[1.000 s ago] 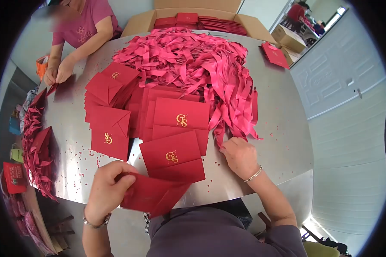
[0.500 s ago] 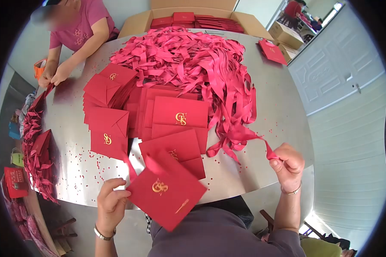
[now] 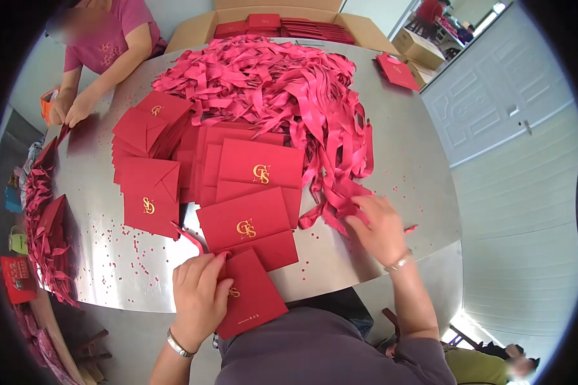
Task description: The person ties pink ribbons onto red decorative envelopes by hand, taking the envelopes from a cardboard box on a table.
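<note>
Left hand [image 3: 199,296] gripping a red envelope [image 3: 253,301] (gold-lettered), right hand [image 3: 380,231] at pink ribbons [image 3: 331,128], grip unclear.

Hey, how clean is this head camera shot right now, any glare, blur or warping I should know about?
Head view: white glare on the metal table; door bowed by the wide lens; dark rounded corners; the co-worker's face smeared out; printing on the near envelopes readable.

Co-worker's head [image 3: 82,24] blurred; carton [image 3: 374,34] cropped above; envelope logo [image 3: 235,292] by left hand [image 3: 199,296] partly hidden
</note>
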{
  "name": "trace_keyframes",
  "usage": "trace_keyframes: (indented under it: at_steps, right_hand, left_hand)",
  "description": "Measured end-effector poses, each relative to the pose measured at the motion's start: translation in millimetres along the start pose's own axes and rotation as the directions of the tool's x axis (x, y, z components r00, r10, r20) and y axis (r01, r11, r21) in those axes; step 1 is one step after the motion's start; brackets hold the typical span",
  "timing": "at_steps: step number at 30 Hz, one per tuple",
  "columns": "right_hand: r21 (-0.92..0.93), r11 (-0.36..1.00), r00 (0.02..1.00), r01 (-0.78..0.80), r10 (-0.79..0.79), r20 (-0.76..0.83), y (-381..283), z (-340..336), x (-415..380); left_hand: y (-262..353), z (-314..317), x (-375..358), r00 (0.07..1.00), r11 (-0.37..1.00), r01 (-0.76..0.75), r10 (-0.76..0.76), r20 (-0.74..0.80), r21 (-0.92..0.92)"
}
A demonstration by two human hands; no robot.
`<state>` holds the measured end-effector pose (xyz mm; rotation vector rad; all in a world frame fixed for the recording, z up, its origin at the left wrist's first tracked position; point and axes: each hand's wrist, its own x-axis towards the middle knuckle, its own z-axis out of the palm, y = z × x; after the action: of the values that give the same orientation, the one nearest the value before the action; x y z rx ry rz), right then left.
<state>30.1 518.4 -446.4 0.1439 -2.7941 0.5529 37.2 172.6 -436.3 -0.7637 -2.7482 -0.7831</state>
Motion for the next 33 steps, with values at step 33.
trace_keyframes:
  at_steps: [33]
  right_hand:
    - [0.056, 0.943, 0.924, 0.327, -0.332, 0.191, -61, 31, -59]
  left_hand:
    - [-10, -10, -11, 0.937, 0.907, 0.343, -0.350, 0.015, -0.245]
